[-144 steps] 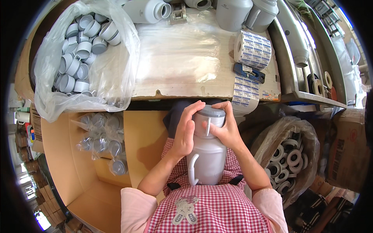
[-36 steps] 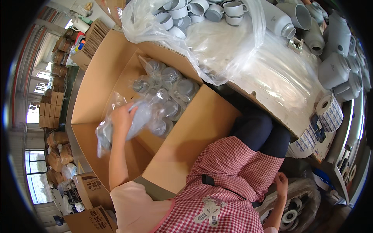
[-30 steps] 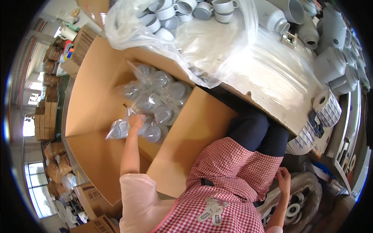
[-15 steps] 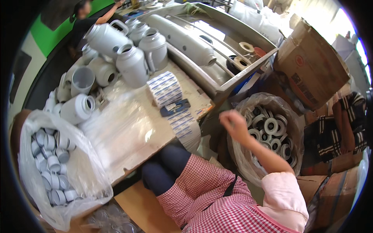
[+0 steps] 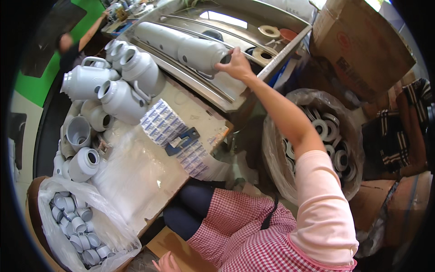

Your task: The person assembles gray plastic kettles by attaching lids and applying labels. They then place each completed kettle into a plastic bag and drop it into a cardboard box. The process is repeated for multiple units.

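Observation:
My right hand point(image 5: 234, 67) reaches far forward over a slanted metal chute point(image 5: 213, 86) and grips the open end of a white plastic jug point(image 5: 199, 53) lying on its side there. A second white jug point(image 5: 156, 37) lies behind it on the chute. My left hand point(image 5: 165, 264) is low at the frame's bottom edge, fingers apart and holding nothing, just above a brown cardboard flap point(image 5: 170, 242). I sit in a red checked apron, with my knees under the table edge.
Several upright white jugs with handles point(image 5: 129, 77) crowd the table's far left, beside label sheets point(image 5: 163, 122) and a blue tool point(image 5: 182, 140). A bag of small caps point(image 5: 74, 224) sits lower left, a bag of white rings point(image 5: 333, 140) right. Cardboard box point(image 5: 362, 45) upper right.
The view has swung from the open carton on my left to the table and chute. My left hand left the bagged jugs in the carton; my right hand stretched out onto the lying jug.

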A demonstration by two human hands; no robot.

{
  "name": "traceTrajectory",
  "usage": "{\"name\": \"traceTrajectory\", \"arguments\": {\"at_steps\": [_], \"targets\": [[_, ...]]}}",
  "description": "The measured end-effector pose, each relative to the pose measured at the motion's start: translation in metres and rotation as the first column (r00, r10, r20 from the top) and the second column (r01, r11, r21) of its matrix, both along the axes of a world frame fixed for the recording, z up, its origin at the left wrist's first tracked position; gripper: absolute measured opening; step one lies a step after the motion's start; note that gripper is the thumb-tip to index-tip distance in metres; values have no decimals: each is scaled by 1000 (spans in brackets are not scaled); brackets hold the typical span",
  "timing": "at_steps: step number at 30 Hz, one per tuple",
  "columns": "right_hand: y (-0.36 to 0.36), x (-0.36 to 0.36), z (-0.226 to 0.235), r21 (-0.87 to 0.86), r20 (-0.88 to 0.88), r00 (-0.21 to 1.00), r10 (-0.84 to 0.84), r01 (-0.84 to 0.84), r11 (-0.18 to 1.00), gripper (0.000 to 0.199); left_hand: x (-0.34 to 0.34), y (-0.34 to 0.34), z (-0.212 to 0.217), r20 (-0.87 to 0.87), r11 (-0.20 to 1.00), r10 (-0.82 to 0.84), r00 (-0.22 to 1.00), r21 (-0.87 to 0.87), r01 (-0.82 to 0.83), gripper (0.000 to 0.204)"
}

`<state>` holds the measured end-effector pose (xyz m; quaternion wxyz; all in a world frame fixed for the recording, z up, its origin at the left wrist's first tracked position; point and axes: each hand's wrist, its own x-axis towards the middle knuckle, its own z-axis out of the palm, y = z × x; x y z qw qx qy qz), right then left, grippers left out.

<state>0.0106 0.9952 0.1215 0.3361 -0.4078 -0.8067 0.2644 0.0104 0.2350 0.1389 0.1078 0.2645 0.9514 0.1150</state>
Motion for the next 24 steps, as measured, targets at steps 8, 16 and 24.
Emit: {"name": "traceTrajectory", "arguments": {"at_steps": [8,16,24], "targets": [[-116,203,101,584,-66,992,112,-52,810,61,-38,49,-3,-133,946,-303,944,74,314,25],[-178,270,92,614,-199,976,92,51,787,60,-13,141,59,-250,839,-409,878,277,469,12],[-280,269,53,-454,-735,659,158,-652,607,52,-3,155,60,-151,615,-220,964,745,257,36]]}}
